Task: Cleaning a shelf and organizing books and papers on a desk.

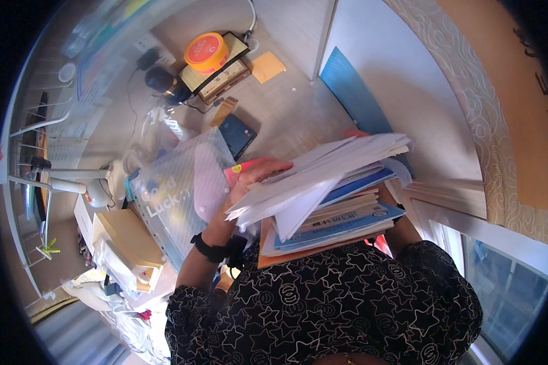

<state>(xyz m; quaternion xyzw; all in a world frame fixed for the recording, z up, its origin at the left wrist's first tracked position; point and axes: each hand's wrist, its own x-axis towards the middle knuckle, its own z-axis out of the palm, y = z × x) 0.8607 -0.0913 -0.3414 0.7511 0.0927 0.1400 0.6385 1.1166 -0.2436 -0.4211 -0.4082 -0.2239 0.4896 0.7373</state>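
Observation:
A thick stack of loose white papers and books is gathered against my black star-patterned top. Under the loose sheets lie a blue-covered booklet, other booklets and an orange folder at the bottom. My left hand grips the stack's left side, fingers curled over the white sheets. Beside that hand a red item with a yellow spot shows partly. Of my right hand only fingertips show at the papers' far edge; the rest is hidden behind the stack.
A clear plastic folder stands left of the stack. Farther off are a dark phone-like device, an orange round tub on a box, and yellow paper. A blue folder leans at the right wall; a paper-filled box sits left.

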